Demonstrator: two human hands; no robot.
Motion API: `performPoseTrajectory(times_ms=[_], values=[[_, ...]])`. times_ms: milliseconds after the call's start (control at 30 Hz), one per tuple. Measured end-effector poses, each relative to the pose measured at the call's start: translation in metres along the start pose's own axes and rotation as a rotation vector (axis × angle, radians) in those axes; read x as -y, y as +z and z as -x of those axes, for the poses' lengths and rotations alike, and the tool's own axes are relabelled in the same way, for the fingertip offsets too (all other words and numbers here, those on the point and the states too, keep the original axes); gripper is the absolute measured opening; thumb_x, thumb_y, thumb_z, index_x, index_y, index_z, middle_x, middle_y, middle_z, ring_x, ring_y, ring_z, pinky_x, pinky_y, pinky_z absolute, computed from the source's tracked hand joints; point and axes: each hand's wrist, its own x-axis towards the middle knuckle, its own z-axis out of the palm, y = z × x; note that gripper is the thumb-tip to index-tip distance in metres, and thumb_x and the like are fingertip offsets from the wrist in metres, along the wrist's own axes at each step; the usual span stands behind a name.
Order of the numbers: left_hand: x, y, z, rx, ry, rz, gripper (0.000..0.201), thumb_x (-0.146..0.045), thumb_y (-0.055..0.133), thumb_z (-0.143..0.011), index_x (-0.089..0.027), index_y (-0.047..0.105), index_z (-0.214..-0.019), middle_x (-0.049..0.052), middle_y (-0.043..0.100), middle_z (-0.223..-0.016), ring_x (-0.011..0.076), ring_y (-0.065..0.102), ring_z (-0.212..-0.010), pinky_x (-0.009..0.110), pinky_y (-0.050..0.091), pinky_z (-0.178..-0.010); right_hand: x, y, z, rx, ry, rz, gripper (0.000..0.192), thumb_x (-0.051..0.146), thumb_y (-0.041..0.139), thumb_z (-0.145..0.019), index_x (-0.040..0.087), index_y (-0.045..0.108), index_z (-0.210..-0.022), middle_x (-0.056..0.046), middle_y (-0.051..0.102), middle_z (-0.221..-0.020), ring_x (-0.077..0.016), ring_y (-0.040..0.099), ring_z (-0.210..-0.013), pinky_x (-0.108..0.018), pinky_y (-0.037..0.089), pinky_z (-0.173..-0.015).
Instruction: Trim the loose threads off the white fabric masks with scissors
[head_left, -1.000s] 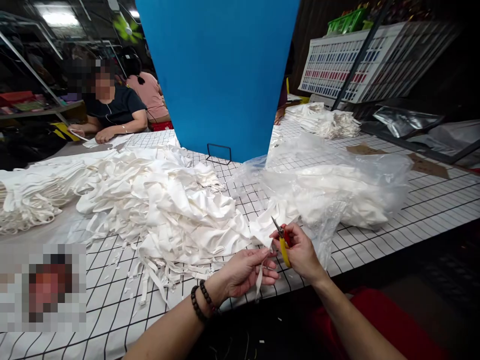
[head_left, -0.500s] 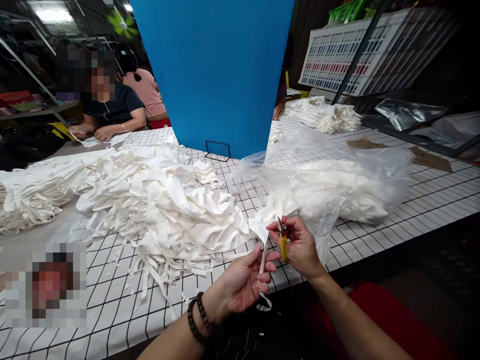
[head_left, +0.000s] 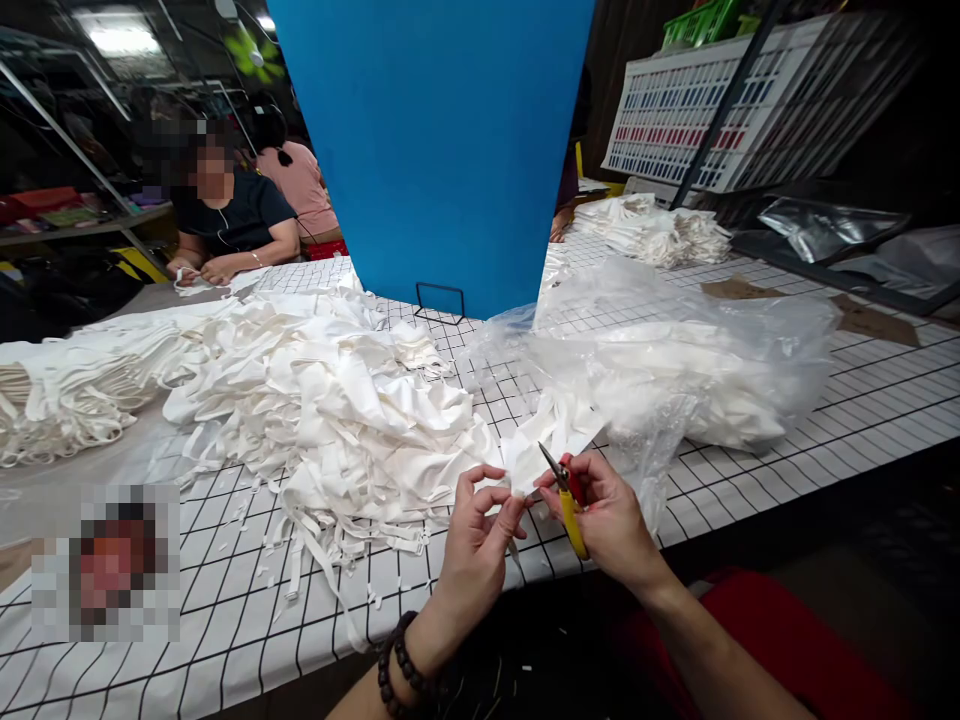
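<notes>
My left hand [head_left: 480, 535], with dark bead bracelets at the wrist, pinches the edge of a white cloth piece [head_left: 527, 462] between thumb and fingers. A narrow strap end hangs below that pinch. Close by on the right, my right hand [head_left: 611, 515] is closed around small snips [head_left: 571, 515] with yellow and red handles, their dark blades pointing up and left over the cloth. Its thumb and forefinger come near the same cloth edge; whether they grip it I cannot tell. Left of my hands lies a large heap of white cloth pieces with straps [head_left: 337, 410].
A clear plastic bag [head_left: 780, 340] holding white cloth lies on the right of the grid-patterned table [head_left: 225, 640]. A tall blue panel [head_left: 442, 150] stands behind. Stacked white pieces [head_left: 67, 400] lie far left. A co-worker [head_left: 232, 220] handles white cloth at the back left.
My left hand has turned from palm up with loose fingers to a pinch on the cloth edge, slightly higher. The snips have tilted, blades now further left.
</notes>
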Motion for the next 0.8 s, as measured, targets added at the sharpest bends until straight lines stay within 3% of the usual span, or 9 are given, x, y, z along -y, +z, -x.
performPoseTrajectory(times_ms=[100, 167, 233, 333, 500, 800], values=[[-0.005, -0.001, 0.001, 0.053, 0.036, 0.017, 0.023, -0.034, 0.061, -0.089, -0.014, 0.066, -0.079, 0.011, 0.035, -0.146, 0.0036, 0.055, -0.059, 0.024, 0.05, -0.055, 0.003, 0.001, 0.002, 0.063, 0.092, -0.091, 0.03, 0.029, 0.08, -0.073, 0.022, 0.053, -0.085, 0.0, 0.065, -0.087, -0.0123, 0.059, -0.066, -0.021, 0.046, -0.055], [-0.007, 0.001, 0.0, 0.133, 0.024, 0.132, 0.023, -0.034, 0.059, -0.09, -0.014, 0.064, -0.08, 0.013, 0.049, -0.135, 0.0054, 0.056, -0.059, 0.024, 0.05, -0.055, 0.006, -0.003, 0.002, 0.115, 0.145, -0.116, 0.031, 0.031, 0.079, -0.074, 0.022, 0.051, -0.084, 0.0, 0.065, -0.088, -0.0109, 0.056, -0.062, -0.022, 0.045, -0.055], [-0.007, 0.003, -0.004, 0.175, 0.021, 0.232, 0.022, -0.034, 0.058, -0.091, -0.014, 0.064, -0.084, 0.01, 0.063, -0.106, 0.0101, 0.059, -0.065, 0.025, 0.051, -0.062, 0.01, -0.012, 0.002, 0.121, 0.149, -0.067, 0.031, 0.031, 0.078, -0.074, 0.022, 0.05, -0.084, -0.001, 0.064, -0.09, -0.0124, 0.058, -0.067, -0.024, 0.048, -0.061], [-0.005, 0.004, -0.01, 0.174, 0.026, 0.226, 0.021, -0.033, 0.056, -0.093, -0.014, 0.065, -0.091, 0.005, 0.063, -0.08, 0.0136, 0.06, -0.073, 0.028, 0.049, -0.072, 0.025, -0.031, 0.006, 0.128, 0.1, 0.204, 0.031, 0.03, 0.077, -0.073, 0.023, 0.049, -0.085, 0.002, 0.06, -0.081, -0.0151, 0.057, -0.072, -0.025, 0.047, -0.064], [-0.004, -0.001, -0.012, 0.149, 0.074, -0.007, 0.021, -0.033, 0.053, -0.095, -0.015, 0.064, -0.09, 0.005, 0.064, -0.08, 0.0157, 0.059, -0.078, 0.029, 0.046, -0.076, 0.055, -0.047, 0.016, 0.314, 0.077, 0.743, 0.036, 0.035, 0.076, -0.07, 0.025, 0.049, -0.092, 0.003, 0.059, -0.077, -0.0168, 0.054, -0.068, -0.028, 0.044, -0.061], [-0.011, -0.003, -0.007, 0.212, 0.161, -0.157, 0.023, -0.03, 0.047, -0.098, -0.017, 0.059, -0.083, 0.003, 0.059, -0.079, 0.0147, 0.057, -0.077, 0.027, 0.043, -0.074, 0.063, -0.032, 0.014, 0.331, 0.052, 0.917, 0.039, 0.045, 0.073, -0.072, 0.024, 0.045, -0.09, 0.001, 0.06, -0.084, -0.0189, 0.056, -0.074, -0.031, 0.043, -0.066]])
